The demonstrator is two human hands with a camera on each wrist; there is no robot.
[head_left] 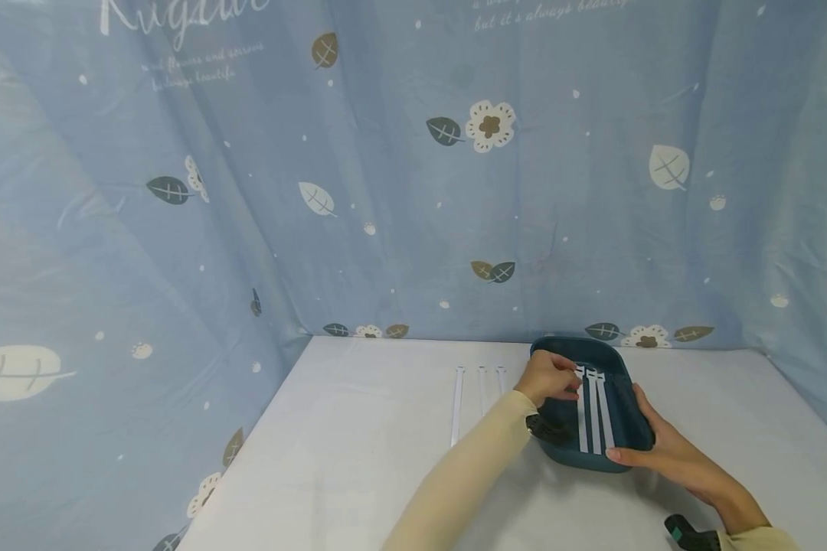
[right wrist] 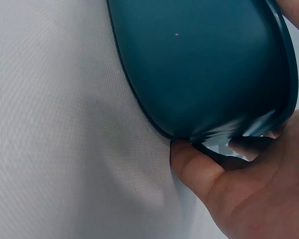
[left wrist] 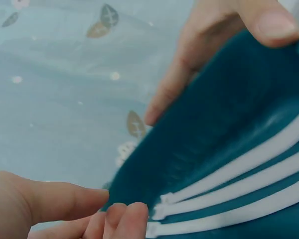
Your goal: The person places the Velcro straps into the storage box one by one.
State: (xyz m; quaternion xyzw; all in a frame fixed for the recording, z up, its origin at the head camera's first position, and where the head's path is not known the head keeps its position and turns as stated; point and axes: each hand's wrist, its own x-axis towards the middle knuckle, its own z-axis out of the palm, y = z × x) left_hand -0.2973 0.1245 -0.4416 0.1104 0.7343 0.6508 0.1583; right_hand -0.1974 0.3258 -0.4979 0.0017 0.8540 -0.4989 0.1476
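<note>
Toward the left of the work, a leftmost white strip [head_left: 457, 405] is lying lengthwise on the pale surface [head_left: 358, 444], and two more white strips [head_left: 482, 386] are lying beside it, their lower parts passing out of sight behind the left sleeve [head_left: 469, 459]. Next, the left hand [head_left: 550, 379] is hovering over the dark teal tray [head_left: 627, 413], its fingers bending loosely, with a gap showing between thumb and fingertips and no strip visibly between them; whether a fingertip is touching the nearest strip end, I cannot tell. Inside the tray, three other white strips [head_left: 595, 413] are lying side by side, their small notched ends pointing to the far side. At the right, the right hand [head_left: 665, 448] is gripping the tray's near right corner, thumb on the rim and fingers spreading along the outer wall. The step in hand appears to be setting or straightening strips in the tray; the next move would be calling for a light pinch on another strip from the surface, with the tray staying steady.
</note>
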